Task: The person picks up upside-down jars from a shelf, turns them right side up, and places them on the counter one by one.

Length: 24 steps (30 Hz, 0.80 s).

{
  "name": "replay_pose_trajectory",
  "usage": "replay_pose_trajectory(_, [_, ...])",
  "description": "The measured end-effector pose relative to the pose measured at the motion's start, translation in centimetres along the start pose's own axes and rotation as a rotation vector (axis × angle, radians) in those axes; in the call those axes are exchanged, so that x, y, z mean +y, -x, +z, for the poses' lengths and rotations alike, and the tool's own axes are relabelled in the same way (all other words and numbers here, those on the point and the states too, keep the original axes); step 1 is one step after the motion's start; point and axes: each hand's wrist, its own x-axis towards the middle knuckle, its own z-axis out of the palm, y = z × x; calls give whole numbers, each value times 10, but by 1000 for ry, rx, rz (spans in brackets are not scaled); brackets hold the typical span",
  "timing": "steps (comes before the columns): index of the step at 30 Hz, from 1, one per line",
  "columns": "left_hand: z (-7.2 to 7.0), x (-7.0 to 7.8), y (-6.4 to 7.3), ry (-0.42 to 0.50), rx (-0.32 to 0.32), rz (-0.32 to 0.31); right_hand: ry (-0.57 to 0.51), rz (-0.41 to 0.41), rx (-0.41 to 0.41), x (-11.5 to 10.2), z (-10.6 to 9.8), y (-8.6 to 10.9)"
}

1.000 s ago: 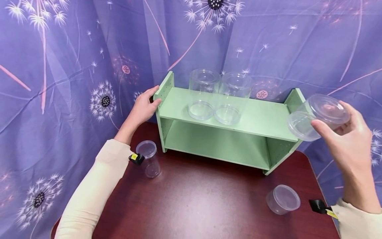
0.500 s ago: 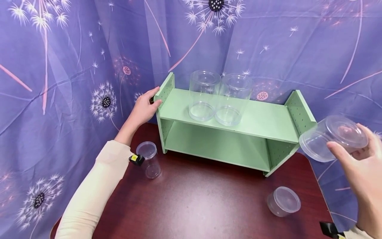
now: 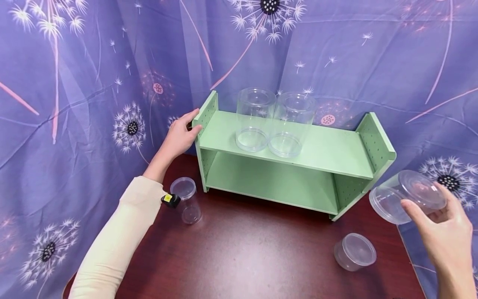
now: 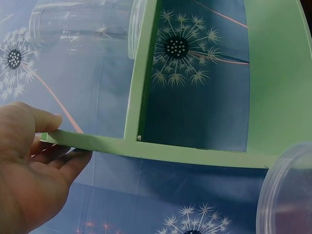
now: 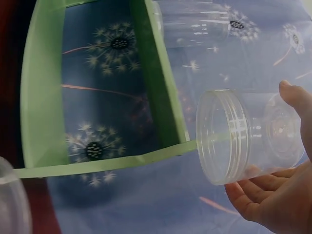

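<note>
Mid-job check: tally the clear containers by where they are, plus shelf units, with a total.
Green shelf unit: 1
Shelved containers: 2
Tall container on the table: 1
Short container on the table: 1
Held container in right grip: 1
Total: 6

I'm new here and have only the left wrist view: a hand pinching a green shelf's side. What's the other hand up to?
Observer: The right hand is holding a clear container, tilted, out past the right end of the green shelf.
Visitor: I make out some clear plastic up on the shelf. How many jars?
Observer: Two: a tall jar and a second tall jar, side by side.
Visitor: And lower down, over on the right?
Observer: A short translucent tub on the dark red table.
</note>
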Motion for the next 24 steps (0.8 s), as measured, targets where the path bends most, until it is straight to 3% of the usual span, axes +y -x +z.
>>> replay_pose_trajectory(7, [3, -1, -2, 3, 3, 3, 25, 28, -49, 24, 0, 16])
replay_pose_trajectory(10, [4, -1, -2, 1, 7, 0, -20, 52, -56, 35, 4, 22])
replay_pose_trajectory(16, [3, 0, 1, -3, 11, -8, 80, 55, -87, 53, 13, 32])
replay_pose_trajectory(24, [1, 0, 3, 6, 7, -13, 99, 35, -149, 69, 30, 49])
